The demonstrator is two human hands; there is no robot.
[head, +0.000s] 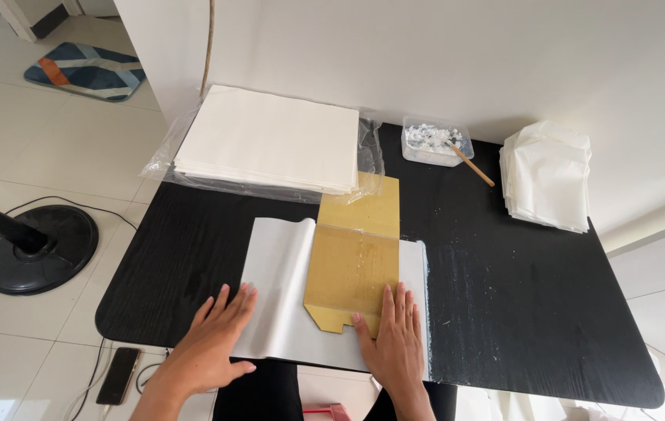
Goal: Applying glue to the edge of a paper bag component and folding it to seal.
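Observation:
A white sheet of paper (pixel 278 265) lies on the black table (pixel 519 296) near its front edge, with its left part folded up. On it rests a brown cardboard template (pixel 354 253) that reaches toward the back. My left hand (pixel 211 339) lies flat, fingers spread, on the sheet's lower left part. My right hand (pixel 392 339) presses flat on the lower edge of the cardboard and the paper beside it. Neither hand holds anything.
A stack of white sheets on clear plastic wrap (pixel 270 140) sits at the back left. A clear tub of white paste (pixel 436 143) with a wooden stick (pixel 472 164) stands at the back, a pile of folded white paper (pixel 548 175) to its right. On the floor are a fan base (pixel 36 248) and a phone (pixel 119 375).

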